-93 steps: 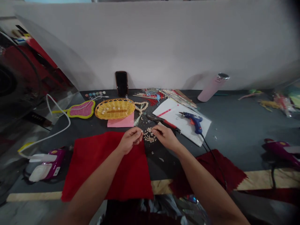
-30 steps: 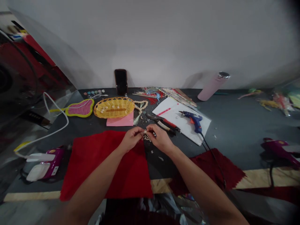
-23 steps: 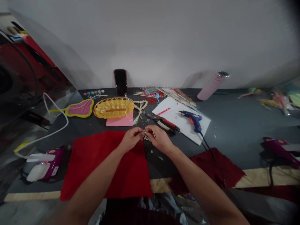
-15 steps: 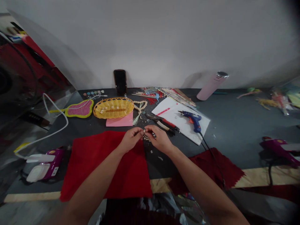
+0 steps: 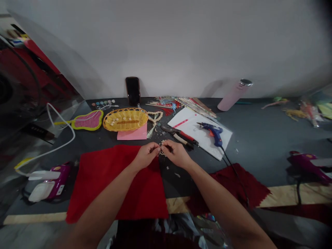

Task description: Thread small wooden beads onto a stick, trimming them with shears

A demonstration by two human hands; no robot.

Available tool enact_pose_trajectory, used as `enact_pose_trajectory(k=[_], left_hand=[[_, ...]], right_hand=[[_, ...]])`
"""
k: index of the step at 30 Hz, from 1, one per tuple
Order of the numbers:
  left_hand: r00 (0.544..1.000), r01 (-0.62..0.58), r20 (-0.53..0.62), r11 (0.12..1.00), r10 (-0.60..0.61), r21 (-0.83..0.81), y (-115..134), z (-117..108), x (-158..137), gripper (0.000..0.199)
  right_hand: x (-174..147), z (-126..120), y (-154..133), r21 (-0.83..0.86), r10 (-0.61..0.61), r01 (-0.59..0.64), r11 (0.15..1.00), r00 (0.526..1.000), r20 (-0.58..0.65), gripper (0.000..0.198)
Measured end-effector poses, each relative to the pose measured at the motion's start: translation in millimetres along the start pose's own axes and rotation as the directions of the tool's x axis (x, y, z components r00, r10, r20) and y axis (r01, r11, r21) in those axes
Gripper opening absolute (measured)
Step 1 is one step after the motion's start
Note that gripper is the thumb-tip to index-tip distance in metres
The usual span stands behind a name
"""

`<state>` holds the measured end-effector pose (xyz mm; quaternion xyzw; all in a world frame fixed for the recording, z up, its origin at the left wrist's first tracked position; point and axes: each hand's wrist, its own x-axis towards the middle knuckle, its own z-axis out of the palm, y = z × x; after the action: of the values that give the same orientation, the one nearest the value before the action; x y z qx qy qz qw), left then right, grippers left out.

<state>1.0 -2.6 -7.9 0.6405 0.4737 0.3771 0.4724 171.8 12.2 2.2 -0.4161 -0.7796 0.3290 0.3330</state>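
Lying under fingers (image 5: pixel 169 145): pale pieces (image 5: pixel 162 153).

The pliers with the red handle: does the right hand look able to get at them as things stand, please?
Probably yes: the pliers lie just beyond the right hand, with nothing seen lying over them, though that hand is close to the left hand.

A black phone (image 5: pixel 133 91) leans on the pale wall (image 5: pixel 168 48), up and left of the middle. A pink bottle (image 5: pixel 231 98) is up on the right. A flat pink thing with a yellow edge (image 5: pixel 88 120) lies at the left. A purple gadget (image 5: pixel 61 178) sits at the lower left.
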Motion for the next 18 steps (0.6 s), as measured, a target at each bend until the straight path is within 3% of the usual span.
enact_pose_trajectory(k=[7, 18], left_hand=[[0.999, 0.026, -0.029, 0.999, -0.027, -0.041, -0.2, 2.7, -1.9, 0.021], [0.996, 0.039, -0.074, 0.999, -0.04, -0.015, 1.9, 3.3, -1.3, 0.018]], right_hand=[[0.3, 1.8, 3.1, 0.132, 0.095, -0.093, 0.987, 0.995, -0.008, 0.018], [0.0, 4.5, 2.6, 0.145, 0.1, -0.097, 0.985, 0.995, -0.018, 0.018]])
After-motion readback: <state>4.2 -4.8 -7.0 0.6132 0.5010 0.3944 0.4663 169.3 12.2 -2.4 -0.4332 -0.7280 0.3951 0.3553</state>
